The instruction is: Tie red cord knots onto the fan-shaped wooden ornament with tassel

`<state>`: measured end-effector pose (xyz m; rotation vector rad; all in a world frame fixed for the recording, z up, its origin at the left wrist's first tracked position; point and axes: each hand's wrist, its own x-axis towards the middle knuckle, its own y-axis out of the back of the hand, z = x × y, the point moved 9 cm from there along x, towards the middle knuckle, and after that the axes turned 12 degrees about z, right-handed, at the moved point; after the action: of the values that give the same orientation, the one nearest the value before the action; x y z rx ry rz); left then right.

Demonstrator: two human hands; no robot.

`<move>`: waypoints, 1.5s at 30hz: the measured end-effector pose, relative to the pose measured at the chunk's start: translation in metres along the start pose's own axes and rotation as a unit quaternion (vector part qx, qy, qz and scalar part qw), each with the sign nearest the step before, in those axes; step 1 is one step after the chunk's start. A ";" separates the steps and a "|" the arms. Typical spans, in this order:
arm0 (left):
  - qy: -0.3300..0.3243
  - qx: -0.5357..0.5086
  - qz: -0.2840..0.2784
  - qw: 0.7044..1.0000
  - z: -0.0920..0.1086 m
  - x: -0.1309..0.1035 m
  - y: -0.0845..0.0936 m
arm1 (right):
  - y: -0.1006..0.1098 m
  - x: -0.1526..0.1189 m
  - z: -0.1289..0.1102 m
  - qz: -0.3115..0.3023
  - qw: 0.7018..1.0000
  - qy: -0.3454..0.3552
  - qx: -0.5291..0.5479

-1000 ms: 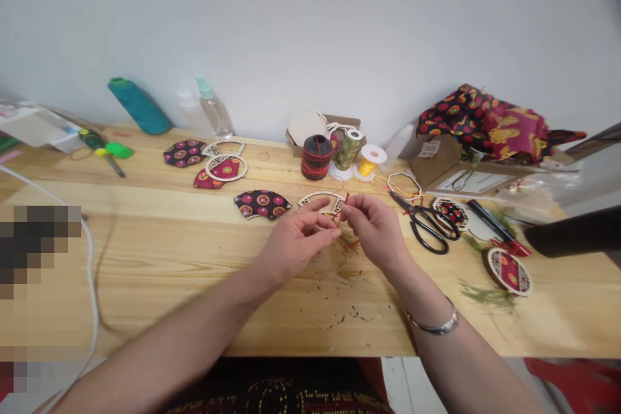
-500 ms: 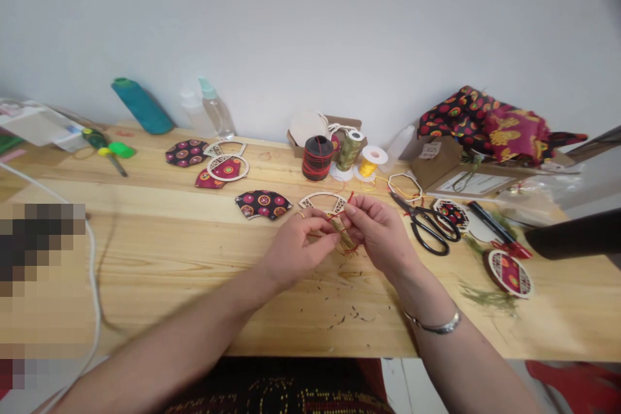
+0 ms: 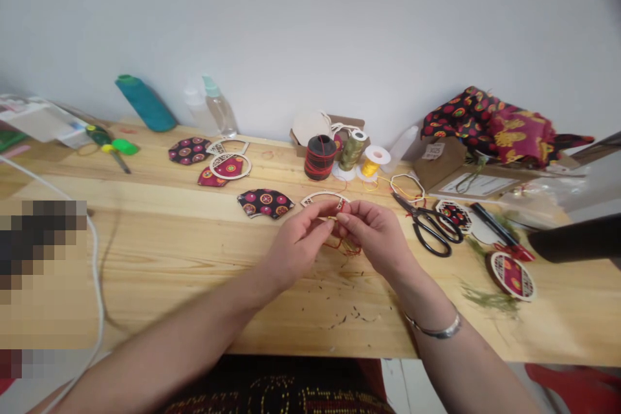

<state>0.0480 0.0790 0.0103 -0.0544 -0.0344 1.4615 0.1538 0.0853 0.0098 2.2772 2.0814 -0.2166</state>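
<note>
Red cord (image 3: 358, 251) is held between left hand (image 3: 298, 239) and right hand (image 3: 378, 233), each grip closed, thumb to fingers; its loops show below the fingertips, over the table (image 3: 179, 239). A pale frame (image 3: 324, 195) lies just beyond the hands, partly hidden by them. Three spools (image 3: 320, 162) stand behind the frame; scissors (image 3: 427, 221) lie right of the right hand.
</note>
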 end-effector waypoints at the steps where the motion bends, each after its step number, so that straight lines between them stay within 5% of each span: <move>1: 0.002 0.014 0.006 1.000 0.000 0.000 0.001 | 0.000 0.000 0.000 0.001 1.000 0.003 -0.007; 8: 0.035 0.050 0.041 0.997 -0.001 0.004 0.010 | 0.004 0.001 -0.001 0.015 0.999 0.017 -0.047; 22: 0.133 -0.030 -0.003 0.991 -0.015 0.003 0.005 | 0.002 -0.001 0.004 -0.027 0.999 -0.041 -0.018; 30: 0.133 -0.045 0.012 0.990 -0.012 0.004 0.006 | 0.000 -0.002 0.003 -0.040 0.998 -0.038 -0.027; 36: 0.145 -0.051 0.058 0.986 -0.012 0.007 0.013 | 0.006 0.000 -0.013 -0.014 0.991 0.063 -0.113; 45: 0.128 -0.044 0.102 0.985 -0.015 0.012 0.024 | 0.011 -0.008 -0.029 0.023 0.928 0.199 -0.313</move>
<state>0.0266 0.0930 -0.0064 -0.3258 0.1198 1.6475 0.1660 0.0803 0.0387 2.0601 1.8533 0.8553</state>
